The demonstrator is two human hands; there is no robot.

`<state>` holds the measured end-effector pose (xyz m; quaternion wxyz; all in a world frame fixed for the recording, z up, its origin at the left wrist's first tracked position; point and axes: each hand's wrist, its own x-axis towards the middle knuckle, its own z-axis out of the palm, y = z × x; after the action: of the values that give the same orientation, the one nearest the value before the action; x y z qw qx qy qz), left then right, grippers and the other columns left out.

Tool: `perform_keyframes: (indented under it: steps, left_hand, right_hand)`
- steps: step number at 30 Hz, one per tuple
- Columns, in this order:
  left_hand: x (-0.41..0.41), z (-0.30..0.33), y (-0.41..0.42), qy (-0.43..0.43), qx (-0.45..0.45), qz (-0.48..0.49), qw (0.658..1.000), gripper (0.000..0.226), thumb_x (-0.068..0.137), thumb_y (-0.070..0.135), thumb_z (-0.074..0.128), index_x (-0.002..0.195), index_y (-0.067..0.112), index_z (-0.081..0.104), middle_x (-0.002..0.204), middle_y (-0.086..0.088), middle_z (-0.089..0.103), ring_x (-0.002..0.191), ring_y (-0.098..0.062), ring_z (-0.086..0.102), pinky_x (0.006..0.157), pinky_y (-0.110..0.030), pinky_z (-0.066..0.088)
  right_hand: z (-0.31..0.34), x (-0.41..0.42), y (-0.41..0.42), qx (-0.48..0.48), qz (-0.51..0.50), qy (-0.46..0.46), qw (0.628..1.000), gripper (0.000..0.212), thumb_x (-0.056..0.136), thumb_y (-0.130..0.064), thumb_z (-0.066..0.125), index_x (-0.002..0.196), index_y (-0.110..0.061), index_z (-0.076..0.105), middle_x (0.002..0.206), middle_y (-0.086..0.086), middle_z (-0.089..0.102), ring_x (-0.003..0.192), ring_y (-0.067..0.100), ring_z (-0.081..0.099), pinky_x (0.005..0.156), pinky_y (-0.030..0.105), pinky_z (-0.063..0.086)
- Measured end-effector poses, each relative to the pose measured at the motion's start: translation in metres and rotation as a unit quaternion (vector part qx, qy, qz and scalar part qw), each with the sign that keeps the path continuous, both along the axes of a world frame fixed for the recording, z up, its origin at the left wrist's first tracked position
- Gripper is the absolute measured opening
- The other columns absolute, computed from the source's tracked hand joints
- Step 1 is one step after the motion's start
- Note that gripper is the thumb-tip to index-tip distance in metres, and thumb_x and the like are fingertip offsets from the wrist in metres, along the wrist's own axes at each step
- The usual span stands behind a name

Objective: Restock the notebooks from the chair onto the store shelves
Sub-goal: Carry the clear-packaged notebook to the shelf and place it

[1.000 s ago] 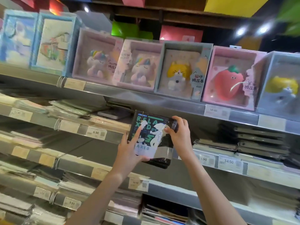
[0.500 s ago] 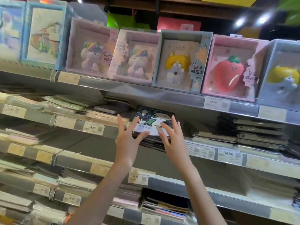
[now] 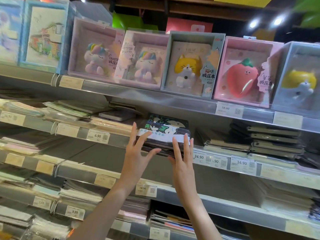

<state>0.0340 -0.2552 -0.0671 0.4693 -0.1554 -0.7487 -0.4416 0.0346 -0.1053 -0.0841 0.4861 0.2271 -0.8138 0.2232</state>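
A stack of black notebooks (image 3: pixel 165 130) with a green and white cartoon cover lies flat on the second shelf (image 3: pixel 242 164), its front edge overhanging the price rail. My left hand (image 3: pixel 138 153) rests against the stack's left front corner, fingers spread, thumb under the edge. My right hand (image 3: pixel 181 158) presses flat on the stack's right front edge with fingers straight. Neither hand grips the notebooks. The chair is not in view.
Boxed plush-toy notebooks (image 3: pixel 190 66) line the top shelf. Dark notebooks (image 3: pixel 273 141) are piled right of the stack, pale ones (image 3: pixel 74 110) to its left. Lower shelves (image 3: pixel 225 210) hold more piles behind price tags (image 3: pixel 97 136).
The notebooks went from held upright in both hands to lying flat on the second shelf. Both hands let go and now push on the front edge with open fingers.
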Motion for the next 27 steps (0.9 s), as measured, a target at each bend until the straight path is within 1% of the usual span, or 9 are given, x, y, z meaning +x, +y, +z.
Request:
perform_keyframes:
  steps: [2, 3, 6, 8, 9, 12, 16, 23, 27]
  left_hand:
    - [-0.005, 0.012, 0.002, 0.000, -0.011, 0.007, 1.000, 0.050, 0.075, 0.043, 0.061, 0.121, 0.023, 0.057, 0.154, -0.007, 0.017, 0.138, -0.014, 0.020, 0.108, -0.033, 0.026]
    - [-0.009, 0.018, 0.004, -0.008, -0.024, 0.013, 1.000, 0.049, 0.079, 0.045, 0.057, 0.122, 0.023, 0.057, 0.152, -0.009, 0.021, 0.139, -0.019, 0.021, 0.108, -0.034, 0.025]
    - [-0.024, 0.031, 0.009, -0.032, -0.092, 0.080, 0.992, 0.053, 0.089, 0.056, 0.038, 0.129, 0.024, 0.053, 0.147, -0.017, 0.027, 0.134, -0.032, 0.029, 0.107, -0.040, 0.025]
    - [-0.033, 0.039, 0.011, -0.062, -0.148, 0.129, 0.979, 0.055, 0.091, 0.053, 0.023, 0.137, 0.030, 0.043, 0.148, -0.019, 0.024, 0.132, -0.035, 0.030, 0.107, -0.044, 0.025]
    - [-0.038, 0.042, 0.012, -0.088, -0.176, 0.146, 0.969, 0.054, 0.092, 0.052, 0.022, 0.140, 0.032, 0.037, 0.149, -0.019, 0.020, 0.133, -0.035, 0.029, 0.109, -0.044, 0.023]
    - [-0.054, 0.043, 0.015, -0.150, -0.233, 0.192, 0.942, 0.052, 0.096, 0.049, 0.023, 0.146, 0.036, 0.019, 0.153, -0.017, 0.008, 0.139, -0.032, 0.020, 0.114, -0.046, 0.010]
    - [-0.065, 0.044, 0.020, -0.185, -0.244, 0.220, 0.926, 0.053, 0.097, 0.049, 0.021, 0.147, 0.036, 0.011, 0.154, -0.014, 0.000, 0.142, -0.030, 0.012, 0.114, -0.050, 0.001]
    - [-0.057, 0.049, 0.019, -0.220, -0.255, 0.220, 0.915, 0.052, 0.098, 0.047, 0.021, 0.147, 0.035, 0.009, 0.155, -0.013, -0.003, 0.143, -0.032, 0.004, 0.114, -0.050, -0.001]
    - [-0.046, 0.044, 0.015, -0.221, -0.278, 0.209, 0.911, 0.054, 0.099, 0.044, 0.021, 0.147, 0.035, 0.000, 0.155, -0.012, -0.009, 0.143, -0.030, -0.003, 0.115, -0.051, 0.000]
  right_hand:
    - [0.013, -0.009, 0.004, 0.005, -0.005, 0.028, 1.000, 0.064, 0.090, -0.012, 0.056, 0.145, -0.023, 0.026, 0.156, 0.001, 0.003, 0.143, 0.033, 0.006, 0.089, 0.028, 0.043]
    - [0.020, -0.016, 0.006, 0.011, -0.019, 0.037, 0.999, 0.054, 0.093, -0.021, 0.048, 0.144, -0.022, 0.029, 0.155, 0.003, 0.008, 0.142, 0.036, 0.011, 0.091, 0.033, 0.043]
    - [0.039, -0.037, 0.013, 0.050, -0.091, 0.031, 0.994, 0.048, 0.094, -0.035, 0.035, 0.140, -0.022, 0.034, 0.151, 0.007, 0.025, 0.134, 0.040, 0.033, 0.084, 0.044, 0.053]
    - [0.047, -0.048, 0.019, 0.074, -0.139, 0.002, 0.987, 0.048, 0.094, -0.039, 0.034, 0.139, -0.024, 0.036, 0.147, 0.010, 0.035, 0.124, 0.041, 0.045, 0.083, 0.047, 0.051]
    - [0.051, -0.052, 0.022, 0.081, -0.159, -0.021, 0.984, 0.048, 0.094, -0.041, 0.033, 0.140, -0.026, 0.035, 0.147, 0.010, 0.037, 0.121, 0.041, 0.046, 0.083, 0.048, 0.049]
    - [0.057, -0.060, 0.025, 0.086, -0.174, -0.121, 0.974, 0.050, 0.097, -0.046, 0.031, 0.145, -0.033, 0.024, 0.155, 0.004, 0.018, 0.130, 0.038, 0.035, 0.096, 0.050, 0.038]
    - [0.061, -0.064, 0.022, 0.089, -0.176, -0.186, 0.963, 0.053, 0.097, -0.051, 0.022, 0.147, -0.039, 0.007, 0.157, -0.004, -0.005, 0.138, 0.033, 0.023, 0.105, 0.051, 0.028]
    - [0.066, -0.059, 0.020, 0.090, -0.170, -0.218, 0.957, 0.053, 0.098, -0.051, 0.021, 0.146, -0.040, 0.003, 0.157, -0.002, -0.005, 0.132, 0.034, 0.034, 0.106, 0.050, 0.028]
    - [0.071, -0.055, 0.022, 0.098, -0.163, -0.231, 0.954, 0.053, 0.098, -0.049, 0.022, 0.147, -0.039, 0.005, 0.158, -0.001, -0.003, 0.132, 0.036, 0.034, 0.104, 0.051, 0.030]
